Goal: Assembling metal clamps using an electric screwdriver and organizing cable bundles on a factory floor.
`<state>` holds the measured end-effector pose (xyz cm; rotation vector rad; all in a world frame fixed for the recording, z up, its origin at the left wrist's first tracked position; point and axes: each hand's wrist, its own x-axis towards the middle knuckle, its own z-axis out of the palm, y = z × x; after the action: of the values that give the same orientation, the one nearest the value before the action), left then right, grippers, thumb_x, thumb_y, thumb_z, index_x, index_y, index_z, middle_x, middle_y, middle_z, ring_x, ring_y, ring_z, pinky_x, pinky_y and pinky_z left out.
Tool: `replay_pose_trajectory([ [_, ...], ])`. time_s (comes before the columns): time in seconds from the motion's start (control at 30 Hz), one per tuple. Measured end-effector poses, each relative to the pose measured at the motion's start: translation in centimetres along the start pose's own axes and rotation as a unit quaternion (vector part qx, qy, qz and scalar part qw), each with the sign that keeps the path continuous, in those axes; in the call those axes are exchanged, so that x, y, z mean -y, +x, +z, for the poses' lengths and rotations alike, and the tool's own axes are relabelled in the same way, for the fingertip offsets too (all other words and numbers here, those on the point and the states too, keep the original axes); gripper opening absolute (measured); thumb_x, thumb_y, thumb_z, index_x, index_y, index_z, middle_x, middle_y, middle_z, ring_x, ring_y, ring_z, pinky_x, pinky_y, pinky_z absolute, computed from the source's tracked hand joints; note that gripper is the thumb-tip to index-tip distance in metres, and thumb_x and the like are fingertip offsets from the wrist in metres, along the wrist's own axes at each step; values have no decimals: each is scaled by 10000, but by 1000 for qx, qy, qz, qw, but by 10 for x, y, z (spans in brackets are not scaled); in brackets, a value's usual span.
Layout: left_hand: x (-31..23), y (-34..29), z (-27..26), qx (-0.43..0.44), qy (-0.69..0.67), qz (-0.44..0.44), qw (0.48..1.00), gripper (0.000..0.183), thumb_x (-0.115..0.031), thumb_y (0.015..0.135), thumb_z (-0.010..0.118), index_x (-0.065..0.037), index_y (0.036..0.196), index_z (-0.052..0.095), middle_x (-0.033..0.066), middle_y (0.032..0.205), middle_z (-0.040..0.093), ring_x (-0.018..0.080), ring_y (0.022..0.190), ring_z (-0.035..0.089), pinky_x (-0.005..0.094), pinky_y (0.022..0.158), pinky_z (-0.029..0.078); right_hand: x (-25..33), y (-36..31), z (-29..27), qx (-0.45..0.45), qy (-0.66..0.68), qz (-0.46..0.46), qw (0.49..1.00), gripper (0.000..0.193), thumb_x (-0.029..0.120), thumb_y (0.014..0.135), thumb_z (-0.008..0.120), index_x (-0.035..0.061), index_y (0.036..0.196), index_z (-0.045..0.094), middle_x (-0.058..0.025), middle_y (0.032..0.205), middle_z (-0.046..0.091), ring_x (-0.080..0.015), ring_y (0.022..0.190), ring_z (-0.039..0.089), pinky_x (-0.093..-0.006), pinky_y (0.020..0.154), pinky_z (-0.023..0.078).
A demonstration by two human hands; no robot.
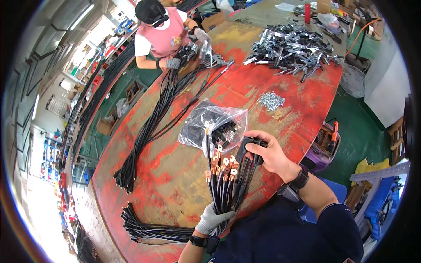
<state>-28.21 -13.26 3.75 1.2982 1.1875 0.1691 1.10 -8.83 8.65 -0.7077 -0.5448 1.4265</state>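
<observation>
My left hand (211,220), in a pale grey glove, is closed round a bundle of black cables (225,198) that stands up from the table's near edge. Copper ring lugs (226,164) cap the upper cable ends; one cable sticks up higher than the others. To the right of the lugs, my bare right hand (270,157) is closed on a black rubber-like piece (248,143), pinched between thumb and fingers; its exact kind is unclear. Several black cable ends hang beneath that hand. The bundle's tail (153,230) lies leftward along the table.
A clear plastic bag (191,128) of black fittings lies just beyond the lugs. Farther off are small metal parts (271,101) and a heap of metal clamps (291,49). Across the red worn table (175,193), a gloved co-worker (160,44) handles another long cable bundle (147,131).
</observation>
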Motion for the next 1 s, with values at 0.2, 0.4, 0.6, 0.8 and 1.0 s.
replay_pose_trajectory([
  [0.2,-2,-2,-1,14,-36,34,999,302,-140,721,803,-7,964,684,45,876,700,105,790,635,267,757,505,15,-26,9,-20,-220,-36,975,305,68,854,689,20,1149,628,-13,917,643,-62,731,587,-227,634,488],
  [0.4,-3,7,3,29,-34,23,999,226,-101,721,788,-5,904,696,49,841,700,110,761,641,258,735,507,3,-40,-9,-8,-171,-79,982,322,52,839,705,22,1148,617,-23,933,645,-68,711,573,-229,613,465],
  [0.6,-2,12,6,32,-24,-27,999,241,-111,714,791,-7,907,694,45,846,700,109,758,641,265,731,515,18,-28,-9,27,-186,3,982,393,38,820,727,22,1181,574,-48,978,640,-85,725,578,-234,602,458],
  [0.8,-19,13,10,20,-30,-52,998,271,-124,709,802,-6,924,688,41,854,699,103,781,634,266,743,512,7,-28,-9,-72,-318,-50,944,321,70,800,751,23,1096,637,-21,1000,654,-101,887,588,-253,760,474],
  [1.0,-15,15,8,20,-25,-49,998,303,-116,720,805,-12,974,675,29,876,690,100,792,628,265,746,509,-11,-20,-18,79,-361,-14,929,357,185,767,790,42,1065,654,-47,982,670,-125,914,602,-293,837,476],
])
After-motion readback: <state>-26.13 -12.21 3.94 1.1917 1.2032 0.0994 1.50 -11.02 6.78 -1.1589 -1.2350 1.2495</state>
